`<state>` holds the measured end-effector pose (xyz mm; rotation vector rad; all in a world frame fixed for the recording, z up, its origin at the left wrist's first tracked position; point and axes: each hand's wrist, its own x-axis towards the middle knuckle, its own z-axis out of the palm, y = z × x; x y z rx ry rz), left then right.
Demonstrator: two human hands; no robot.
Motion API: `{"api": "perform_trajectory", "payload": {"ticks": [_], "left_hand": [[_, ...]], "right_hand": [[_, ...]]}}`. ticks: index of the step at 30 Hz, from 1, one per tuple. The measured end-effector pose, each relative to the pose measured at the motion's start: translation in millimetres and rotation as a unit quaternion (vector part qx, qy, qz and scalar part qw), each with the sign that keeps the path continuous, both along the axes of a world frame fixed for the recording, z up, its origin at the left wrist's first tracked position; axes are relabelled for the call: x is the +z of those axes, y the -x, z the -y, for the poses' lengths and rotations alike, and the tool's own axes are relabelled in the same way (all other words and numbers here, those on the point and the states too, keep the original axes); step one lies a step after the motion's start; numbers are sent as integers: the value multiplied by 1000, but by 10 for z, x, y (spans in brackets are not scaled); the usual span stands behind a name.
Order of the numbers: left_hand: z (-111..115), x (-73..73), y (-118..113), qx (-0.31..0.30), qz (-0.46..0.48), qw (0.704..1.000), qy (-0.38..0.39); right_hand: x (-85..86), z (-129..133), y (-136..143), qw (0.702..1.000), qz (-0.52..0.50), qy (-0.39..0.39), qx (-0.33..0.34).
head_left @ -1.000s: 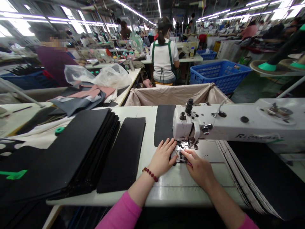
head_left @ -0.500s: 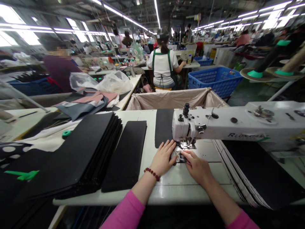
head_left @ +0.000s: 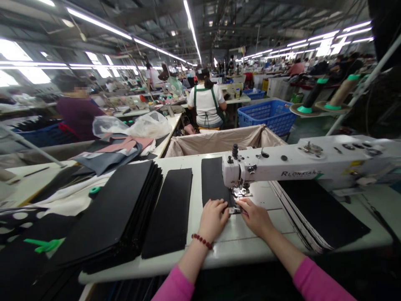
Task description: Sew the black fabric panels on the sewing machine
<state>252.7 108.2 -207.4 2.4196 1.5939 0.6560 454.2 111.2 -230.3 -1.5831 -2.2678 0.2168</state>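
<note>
A black panel [head_left: 215,179] lies under the head of a white sewing machine [head_left: 266,164], left of the needle area. My left hand [head_left: 213,219], with a red bead bracelet at the wrist, rests on the panel's near end, its fingers bent and slightly apart. Close to the presser foot [head_left: 241,192], my right hand [head_left: 255,215] has thumb and fingers pressed together at the near side; what they pinch is too small to make out. Left of my hands lie a narrow black stack [head_left: 171,213] and a taller black stack [head_left: 115,209].
Right of the needle, a black stack with pale edges [head_left: 322,213] lies under the machine arm. Behind the table [head_left: 232,251] is a cloth-lined bin [head_left: 216,142]. Farther off are a blue basket [head_left: 266,117], thread cones [head_left: 313,96] and a seated person in white [head_left: 205,100].
The view has shifted. My left hand has moved back toward me from beside the presser foot, its fingers now more bent. More of the black panel shows; my right hand stays near the foot.
</note>
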Motion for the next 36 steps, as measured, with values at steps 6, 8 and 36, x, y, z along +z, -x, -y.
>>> {"api": "perform_trajectory", "payload": {"ticks": [6, 8, 36], "left_hand": [[1112, -97, 28, -37, -13, 999, 5], [1310, -168, 129, -55, -54, 997, -3], [848, 68, -582, -115, -30, 989, 92]], "right_hand": [[95, 54, -23, 998, -2, -15, 62], [136, 55, -26, 996, -6, -9, 86], [14, 1603, -571, 945, -240, 148, -165]]}}
